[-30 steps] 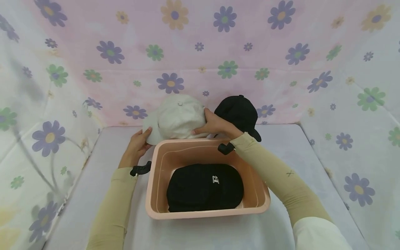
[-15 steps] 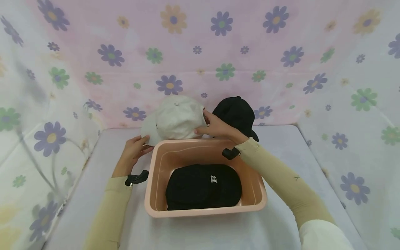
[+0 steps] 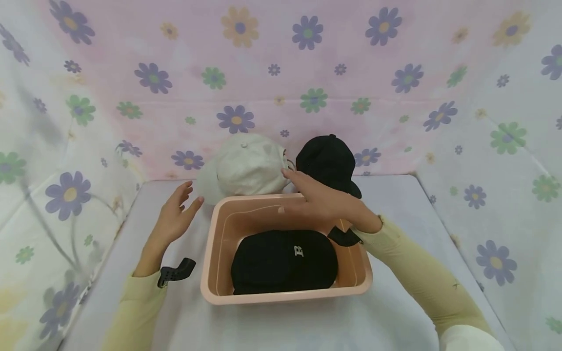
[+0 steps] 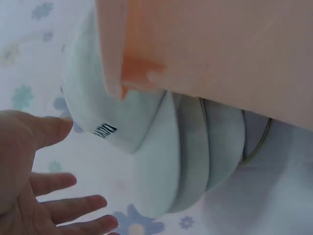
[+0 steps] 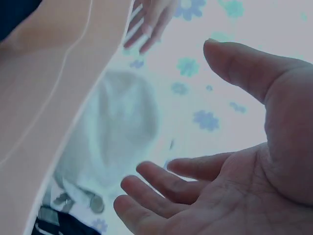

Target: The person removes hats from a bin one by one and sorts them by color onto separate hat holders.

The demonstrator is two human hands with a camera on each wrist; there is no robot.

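Hovering off the white cap (image 3: 248, 165), both my hands hold nothing, fingers spread wide. Left hand (image 3: 174, 219) sits at 8 o'clock of that cap, apart from it; right hand (image 3: 322, 202) at 4 o'clock, above the pink tub's (image 3: 210, 253) far rim. White cap rests on the worktop (image 3: 307, 326) just behind the tub, black cap (image 3: 327, 161) at its 3 o'clock. Another black cap (image 3: 283, 263) lies in the tub.

A: What sort of place are you working in?

B: A staged recording booth. A flower-print cloth (image 3: 281, 73) hangs as backdrop on three sides around your covered table (image 3: 395, 312). Only a pink plastic tub (image 3: 287, 296) and three caps are laid out; no household furniture shows.
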